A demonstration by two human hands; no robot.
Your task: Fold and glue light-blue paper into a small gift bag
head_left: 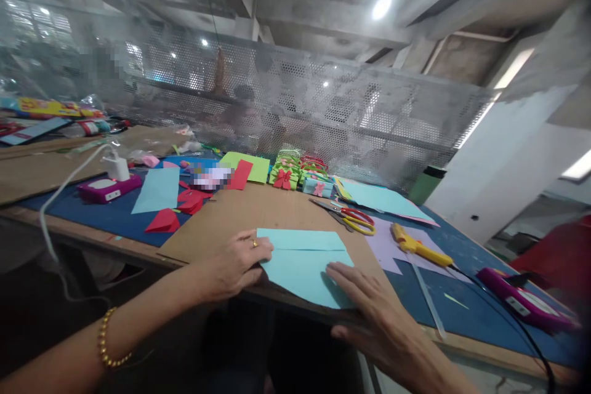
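A light blue sheet of paper (305, 261), folded over along its top edge, lies on a brown cardboard board (258, 212) at the table's near edge. My left hand (233, 265) rests at the sheet's left edge with its fingers curled, pressing the fold; it wears a ring, and a gold bead bracelet (107, 338) sits on the wrist. My right hand (369, 305) lies flat, fingers stretched out, on the sheet's lower right corner.
Red and yellow scissors (353, 218) and a yellow glue gun (418, 247) lie right of the board. Small paper gift boxes (298, 175), red and blue paper pieces (164, 200), a purple device with charger (111, 188) and another purple device (524, 301) stand around. A perforated metal screen (323, 111) backs the table.
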